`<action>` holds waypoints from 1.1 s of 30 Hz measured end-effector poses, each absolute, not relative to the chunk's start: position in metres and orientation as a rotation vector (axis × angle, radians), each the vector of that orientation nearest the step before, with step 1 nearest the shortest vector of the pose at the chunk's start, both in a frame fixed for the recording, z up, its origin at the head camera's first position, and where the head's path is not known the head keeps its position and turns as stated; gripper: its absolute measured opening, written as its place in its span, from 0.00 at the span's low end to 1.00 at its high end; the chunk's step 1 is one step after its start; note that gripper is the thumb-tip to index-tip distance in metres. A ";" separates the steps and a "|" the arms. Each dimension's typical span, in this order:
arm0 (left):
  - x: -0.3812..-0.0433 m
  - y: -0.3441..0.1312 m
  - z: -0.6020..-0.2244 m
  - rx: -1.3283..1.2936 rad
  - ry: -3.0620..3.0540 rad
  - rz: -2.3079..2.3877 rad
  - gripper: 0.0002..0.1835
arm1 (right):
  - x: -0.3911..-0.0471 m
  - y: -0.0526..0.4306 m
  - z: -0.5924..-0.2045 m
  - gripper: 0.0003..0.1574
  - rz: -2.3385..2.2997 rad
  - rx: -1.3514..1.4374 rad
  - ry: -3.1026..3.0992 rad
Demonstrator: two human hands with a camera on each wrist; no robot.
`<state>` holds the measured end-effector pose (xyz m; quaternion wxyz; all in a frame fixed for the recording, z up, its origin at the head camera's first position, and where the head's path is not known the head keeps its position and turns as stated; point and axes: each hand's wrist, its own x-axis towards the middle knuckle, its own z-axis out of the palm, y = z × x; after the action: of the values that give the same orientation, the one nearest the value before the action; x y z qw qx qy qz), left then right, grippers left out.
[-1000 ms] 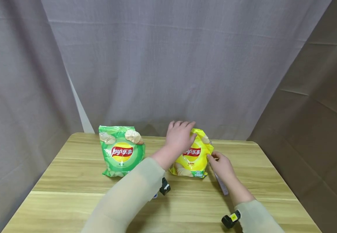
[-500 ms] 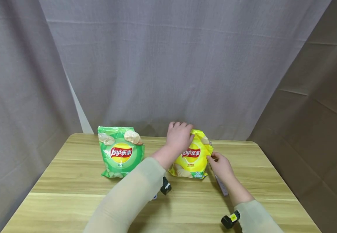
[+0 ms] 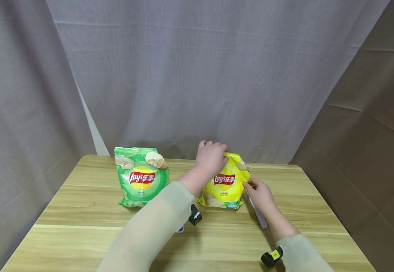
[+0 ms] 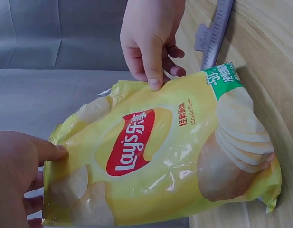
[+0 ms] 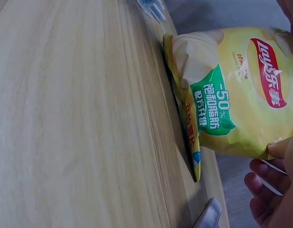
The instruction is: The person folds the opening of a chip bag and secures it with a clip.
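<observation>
A yellow bag of potato chips stands on the wooden table, its printed front facing me. My left hand holds the bag's upper left corner; in the left wrist view its thumb presses on the front while the fingers go behind. At the bag's right edge, my right hand pinches the film between thumb and fingers, with the other fingers loosely curled. The right wrist view shows the bag's bottom seam against the tabletop. To the left, a green bag of potato chips stands untouched, its lower right corner hidden by my left sleeve.
A pale purple ruler-like strip with markings lies beside my right hand, partly hidden by it. Beneath my left forearm shows a small blue-and-white object, mostly covered. A grey curtain hangs behind the table's back edge.
Very little differs. The top edge of the yellow bag sits slightly lower than a second ago, and both hands keep their hold. The green bag stays where it was.
</observation>
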<state>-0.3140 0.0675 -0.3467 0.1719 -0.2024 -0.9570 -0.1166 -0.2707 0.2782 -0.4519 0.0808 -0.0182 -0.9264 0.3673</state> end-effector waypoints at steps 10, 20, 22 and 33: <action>-0.314 0.067 -0.343 -0.563 -2.717 -0.365 0.09 | -0.273 0.283 -0.454 0.15 1.060 -0.035 -2.784; -0.313 0.068 -0.340 -0.582 -2.722 -0.404 0.07 | -0.273 0.284 -0.454 0.14 1.031 -0.032 -2.784; -0.313 0.069 -0.339 -0.601 -2.713 -0.390 0.07 | -0.273 0.285 -0.455 0.14 1.023 -0.024 -2.784; -0.314 0.071 -0.338 -0.705 -2.716 -0.276 0.12 | -0.271 0.285 -0.454 0.16 1.047 -0.019 -2.772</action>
<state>-0.3138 0.0711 -0.3383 0.1605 -0.2470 -0.9507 -0.0967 -0.2709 0.2847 -0.4542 0.0890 -0.0065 -0.9317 0.3521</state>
